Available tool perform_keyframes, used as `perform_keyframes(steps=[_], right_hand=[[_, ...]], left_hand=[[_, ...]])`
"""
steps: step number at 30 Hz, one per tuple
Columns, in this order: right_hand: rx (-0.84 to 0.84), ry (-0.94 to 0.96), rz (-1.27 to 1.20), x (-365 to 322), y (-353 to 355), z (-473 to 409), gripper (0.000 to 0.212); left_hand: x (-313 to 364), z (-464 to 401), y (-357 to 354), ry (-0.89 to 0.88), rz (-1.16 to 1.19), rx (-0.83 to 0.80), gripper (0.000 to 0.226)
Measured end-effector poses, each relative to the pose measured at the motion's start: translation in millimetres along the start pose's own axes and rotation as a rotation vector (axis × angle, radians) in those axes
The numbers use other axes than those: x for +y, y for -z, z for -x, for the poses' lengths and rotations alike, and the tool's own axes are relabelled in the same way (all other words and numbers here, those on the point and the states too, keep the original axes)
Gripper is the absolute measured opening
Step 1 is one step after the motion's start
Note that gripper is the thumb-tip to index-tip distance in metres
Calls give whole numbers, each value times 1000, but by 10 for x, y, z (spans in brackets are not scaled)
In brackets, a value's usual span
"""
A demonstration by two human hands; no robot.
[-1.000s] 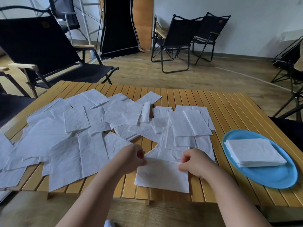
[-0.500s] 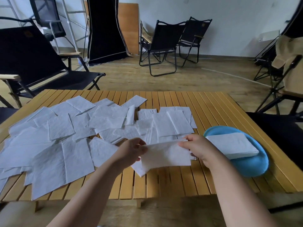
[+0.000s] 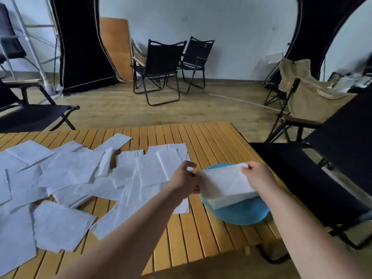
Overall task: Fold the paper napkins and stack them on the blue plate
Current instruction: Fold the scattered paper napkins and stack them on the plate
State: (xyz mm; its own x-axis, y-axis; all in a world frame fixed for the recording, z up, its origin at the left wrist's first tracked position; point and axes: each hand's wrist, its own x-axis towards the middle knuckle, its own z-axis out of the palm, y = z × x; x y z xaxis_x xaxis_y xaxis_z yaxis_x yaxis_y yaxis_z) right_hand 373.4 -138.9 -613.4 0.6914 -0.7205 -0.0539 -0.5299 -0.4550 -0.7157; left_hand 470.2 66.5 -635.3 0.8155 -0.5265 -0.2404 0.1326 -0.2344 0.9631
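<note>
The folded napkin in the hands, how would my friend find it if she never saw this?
Start at the slatted wooden table and look to its right side, where the blue plate sits. Just above the plate's stack of folded napkins, the left hand and right hand hold the folded napkin by its ends. It alone is lifted off everything; the unfolded napkins lie flat.

surface: slatted wooden table (image 3: 203, 141) | on it: loose paper napkins (image 3: 84, 174) (overlapping), blue plate (image 3: 241, 215) at right

blue plate (image 3: 239, 215) mostly hidden under held napkin (image 3: 223, 183)
</note>
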Motion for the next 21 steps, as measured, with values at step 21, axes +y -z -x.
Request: perform_keyframes(steps=[21], right_hand=[[97,2,38,507,-224,-348,25]], left_hand=[[-328,-316,-373,-89,-364,140,35]])
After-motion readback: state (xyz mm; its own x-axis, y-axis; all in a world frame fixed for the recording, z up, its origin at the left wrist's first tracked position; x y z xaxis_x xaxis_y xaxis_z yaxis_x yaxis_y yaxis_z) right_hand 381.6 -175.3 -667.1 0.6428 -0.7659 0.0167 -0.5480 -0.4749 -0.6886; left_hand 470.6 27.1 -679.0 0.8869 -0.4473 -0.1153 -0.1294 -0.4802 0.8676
